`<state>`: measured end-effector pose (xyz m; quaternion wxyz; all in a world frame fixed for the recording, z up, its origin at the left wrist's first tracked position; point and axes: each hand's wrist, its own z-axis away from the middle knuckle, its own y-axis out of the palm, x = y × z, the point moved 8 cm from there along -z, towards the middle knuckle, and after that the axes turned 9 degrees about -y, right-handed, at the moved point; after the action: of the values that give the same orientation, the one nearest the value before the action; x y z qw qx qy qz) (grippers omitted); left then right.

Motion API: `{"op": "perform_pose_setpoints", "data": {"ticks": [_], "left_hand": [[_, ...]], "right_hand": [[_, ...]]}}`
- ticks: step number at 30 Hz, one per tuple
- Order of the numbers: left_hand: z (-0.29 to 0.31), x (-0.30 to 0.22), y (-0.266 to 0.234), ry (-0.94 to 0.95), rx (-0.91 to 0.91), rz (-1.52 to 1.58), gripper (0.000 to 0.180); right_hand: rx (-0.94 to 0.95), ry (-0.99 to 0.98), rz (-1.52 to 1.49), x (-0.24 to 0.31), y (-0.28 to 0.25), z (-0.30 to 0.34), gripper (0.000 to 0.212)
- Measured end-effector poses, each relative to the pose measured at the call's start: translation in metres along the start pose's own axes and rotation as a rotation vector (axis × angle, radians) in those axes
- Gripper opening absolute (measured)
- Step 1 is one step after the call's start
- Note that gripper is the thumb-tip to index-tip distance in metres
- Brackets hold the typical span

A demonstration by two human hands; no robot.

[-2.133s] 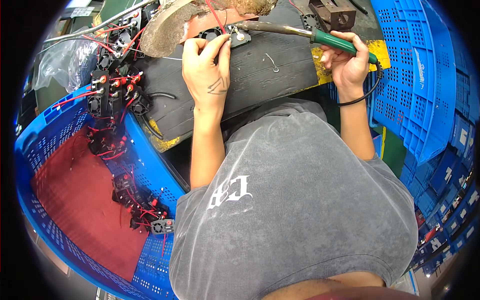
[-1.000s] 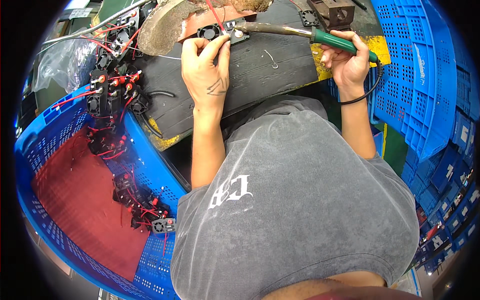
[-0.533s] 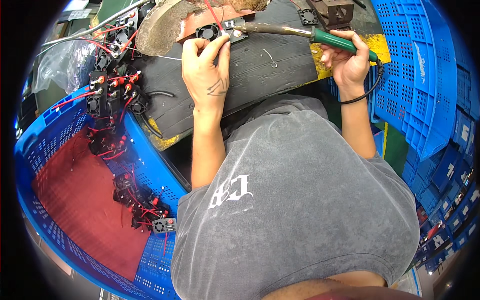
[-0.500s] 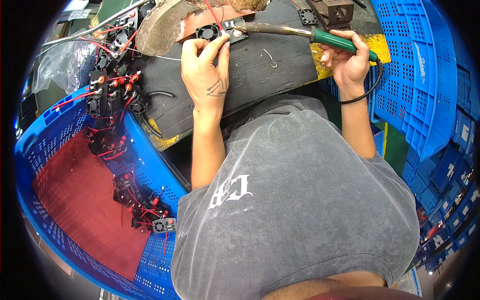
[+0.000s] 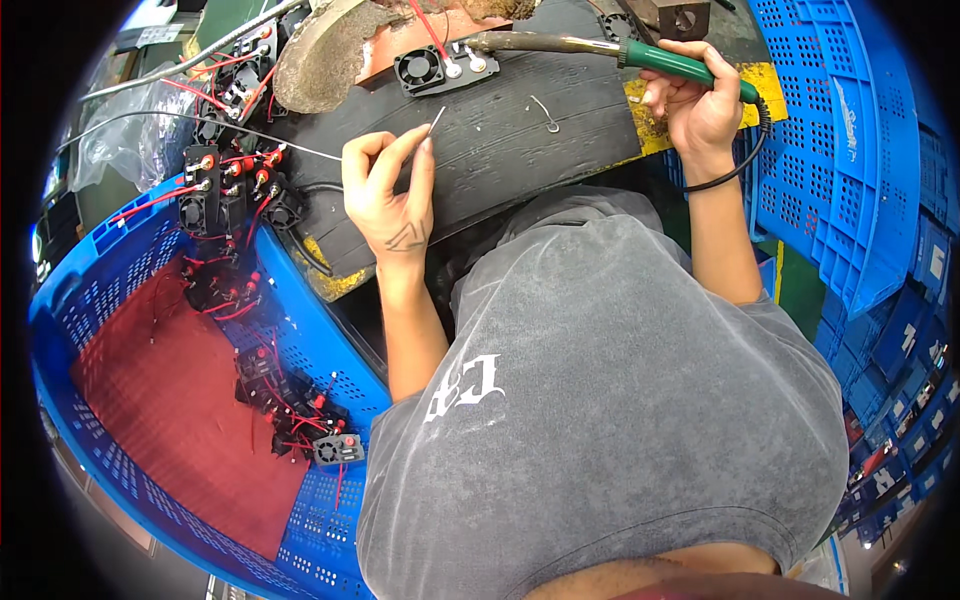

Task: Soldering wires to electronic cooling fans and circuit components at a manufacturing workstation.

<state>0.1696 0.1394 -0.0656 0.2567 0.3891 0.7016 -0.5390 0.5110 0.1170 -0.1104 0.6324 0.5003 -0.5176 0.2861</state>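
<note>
My right hand (image 5: 700, 105) is wrapped round the green handle of a soldering iron (image 5: 668, 64). The iron's long shaft points left, its tip over the top edge of a black fan module (image 5: 422, 70). Two round solder joints show on the module's right part, and a red wire (image 5: 430, 28) rises from one of them. Below the module, my left hand (image 5: 390, 195) pinches a thin grey solder wire (image 5: 437, 122) between thumb and forefinger. Its short end sticks up, apart from the module, while the rest trails off left.
Several fan modules with red wires (image 5: 200, 190) are piled at the left. More lie in a blue crate (image 5: 375, 400) with a red liner. A rough stone-like block (image 5: 318, 65) stands behind the board (image 5: 500, 125). Stacked blue crates (image 5: 810, 120) rise at the right.
My left hand has drawn back toward me, away from the module, with the solder wire. The red wire now stays at the joint without my fingers. The iron's tip has shifted slightly up and left.
</note>
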Motion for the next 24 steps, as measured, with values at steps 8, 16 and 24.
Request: {"op": "perform_pose_setpoints", "data": {"ticks": [8, 16, 24], "left_hand": [[0.002, 0.004, -0.019, -0.009, -0.019, -0.042, 0.018], [0.011, 0.013, -0.023, -0.021, -0.026, -0.082, 0.017], [0.023, 0.008, -0.035, 0.058, -0.086, -0.154, 0.018]], "right_hand": [[-0.006, 0.002, -0.028, 0.0, -0.001, 0.007, 0.052], [0.006, -0.012, -0.047, 0.003, 0.003, 0.015, 0.051], [-0.066, 0.026, -0.099, -0.011, -0.009, 0.012, 0.052]]}}
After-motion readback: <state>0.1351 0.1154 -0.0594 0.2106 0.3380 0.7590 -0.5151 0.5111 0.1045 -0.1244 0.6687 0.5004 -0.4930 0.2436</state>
